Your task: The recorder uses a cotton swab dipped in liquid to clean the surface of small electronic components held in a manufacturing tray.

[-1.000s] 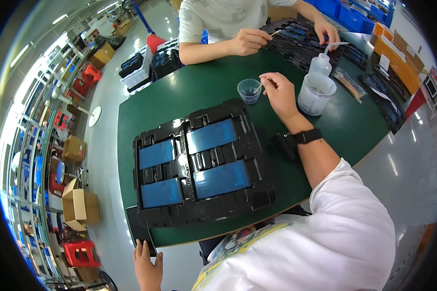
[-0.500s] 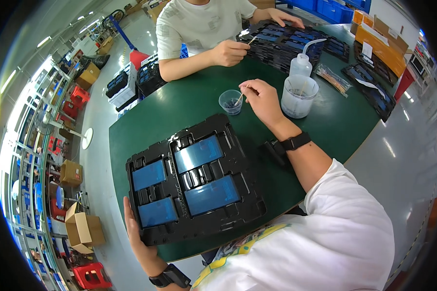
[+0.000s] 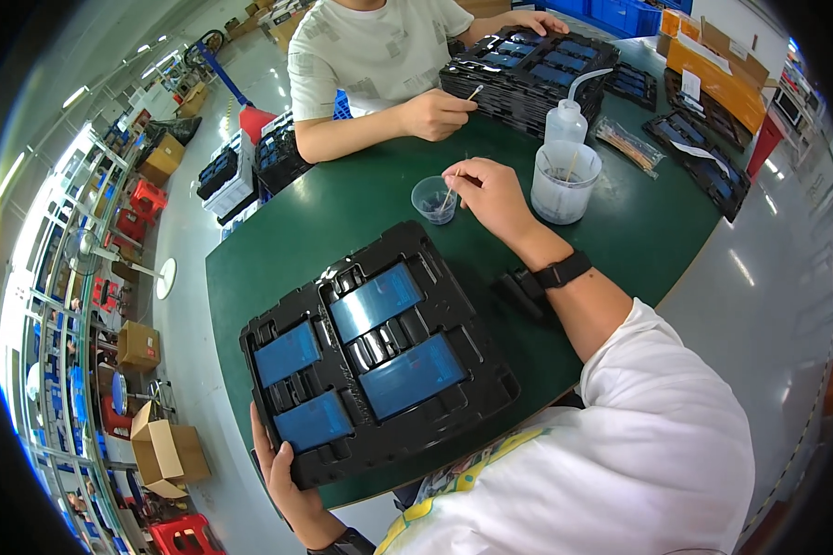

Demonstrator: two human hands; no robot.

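A black plastic tray [image 3: 477,393] lies tilted on the green table in front of me, with blue rectangular panels [image 3: 412,376] in its recesses. My left hand [image 3: 292,486] grips its near-left edge, thumb on top and fingers along the side. Beyond the tray, my right hand [image 3: 498,199] pinches a thin cotton swab [image 3: 449,194]. The swab's lower end dips into a small clear plastic cup [image 3: 422,202]; dark bits inside hide its tip.
A white tub [image 3: 565,199] with used swabs, a squeeze bottle [image 3: 565,123] and a bag of swabs [image 3: 627,148] stand right of the cup. Across the table, a person's hand [image 3: 438,115] holds a swab beside stacked black trays [image 3: 500,102]. More trays [image 3: 699,166] lie far right.
My left thumb has come over the tray's edge, and the tray's near side has shifted slightly right. The swab in my right hand stands more upright in the cup.
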